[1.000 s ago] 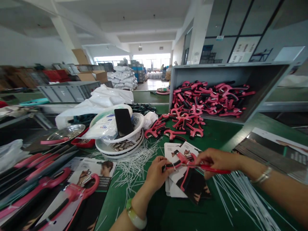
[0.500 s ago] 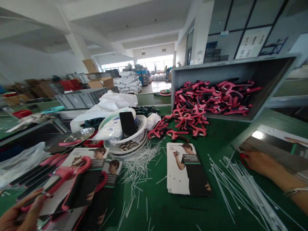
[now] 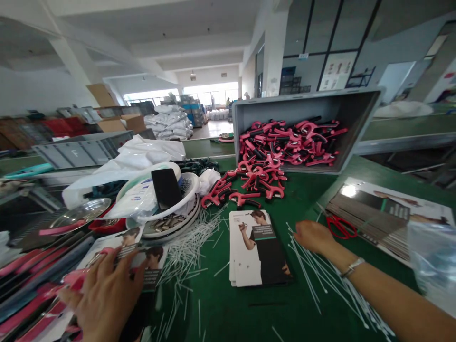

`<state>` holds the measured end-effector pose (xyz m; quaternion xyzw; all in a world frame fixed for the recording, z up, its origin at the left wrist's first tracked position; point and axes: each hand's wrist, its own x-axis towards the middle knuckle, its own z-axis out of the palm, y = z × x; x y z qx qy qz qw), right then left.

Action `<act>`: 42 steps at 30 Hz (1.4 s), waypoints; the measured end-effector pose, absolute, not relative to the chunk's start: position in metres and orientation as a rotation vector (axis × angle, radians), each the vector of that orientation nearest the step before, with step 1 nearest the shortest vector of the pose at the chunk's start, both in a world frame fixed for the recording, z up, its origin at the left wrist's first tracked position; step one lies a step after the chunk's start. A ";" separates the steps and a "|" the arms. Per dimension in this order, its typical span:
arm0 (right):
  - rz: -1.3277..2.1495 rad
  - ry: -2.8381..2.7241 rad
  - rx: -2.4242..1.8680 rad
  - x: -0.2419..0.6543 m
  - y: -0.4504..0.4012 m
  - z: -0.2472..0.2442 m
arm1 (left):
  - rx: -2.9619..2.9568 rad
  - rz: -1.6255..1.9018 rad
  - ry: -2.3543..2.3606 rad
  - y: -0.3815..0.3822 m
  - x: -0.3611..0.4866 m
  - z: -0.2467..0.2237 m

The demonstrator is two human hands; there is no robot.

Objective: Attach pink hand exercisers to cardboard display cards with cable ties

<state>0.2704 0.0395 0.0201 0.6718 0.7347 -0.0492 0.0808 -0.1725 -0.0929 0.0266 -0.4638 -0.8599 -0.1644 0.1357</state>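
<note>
My left hand [image 3: 107, 289] lies with fingers spread over a pink-and-black hand grip [image 3: 76, 279] on a printed card, at the top of a pile of carded grips. Much of that top grip is hidden under the hand. My right hand [image 3: 311, 236] is at the upper ends of loose white zip ties [image 3: 308, 280]; its fingertips are turned down and mostly hidden. Red-handled scissors [image 3: 341, 228] rest just right of the wrist, against a stack of cards [image 3: 370, 225]. Between my hands lies another stack of printed cards [image 3: 245, 266].
A grey crate [image 3: 361, 128] lies tipped on its side, pink grips [image 3: 261, 173] spilling from it. White bowls [image 3: 192, 194] with a phone [image 3: 166, 189] on top stand left of centre. More zip ties [image 3: 190, 242] lie scattered below them. A clear plastic bag [image 3: 432, 266] sits at right.
My right hand has left the scissors and moved left to the zip ties. My left hand has let go of the carded grip's edge and now lies over it. The view has turned right.
</note>
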 end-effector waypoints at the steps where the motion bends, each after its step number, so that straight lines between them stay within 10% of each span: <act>1: -0.158 2.179 2.020 0.267 0.045 0.020 | -1.367 -0.387 -2.437 -0.087 -0.168 0.028; 12: -0.392 2.099 2.062 0.258 0.084 0.015 | -2.400 -0.986 -2.526 -0.023 -0.062 -0.011; 29: -1.187 2.464 2.539 0.304 0.053 0.040 | -2.298 -0.997 -2.689 0.030 -0.021 -0.023; 42: -2.059 2.783 2.832 0.217 0.001 0.040 | -1.969 -2.952 -2.874 0.004 0.020 -0.010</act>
